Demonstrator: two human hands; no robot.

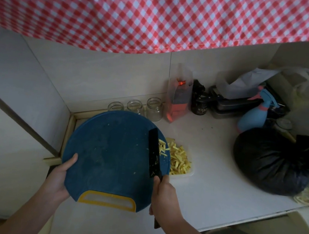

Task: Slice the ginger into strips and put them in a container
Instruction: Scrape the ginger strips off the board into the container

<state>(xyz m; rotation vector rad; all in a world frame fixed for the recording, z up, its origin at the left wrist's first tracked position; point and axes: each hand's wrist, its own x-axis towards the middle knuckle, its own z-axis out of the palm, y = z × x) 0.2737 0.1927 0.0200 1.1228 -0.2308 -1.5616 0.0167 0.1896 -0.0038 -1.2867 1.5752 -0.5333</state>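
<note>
A round blue cutting board (111, 154) with a yellow handle cut-out is lifted and tilted over the counter. My left hand (60, 175) grips its left edge. My right hand (165, 197) holds a black knife (153, 152) whose blade lies on the board's right side. A few yellow ginger strips (162, 147) sit at the board's right rim beside the blade. Below that rim a white shallow container (186, 173) holds a pile of ginger strips (178, 160).
Three glass jars (154, 108) stand behind the board by the wall. A clear bag with an orange item (178, 98), a dark jar (199, 102), a blue spray bottle (254, 114) and a tied black bag (272, 161) occupy the counter's right. A red checked cloth (161, 13) hangs above.
</note>
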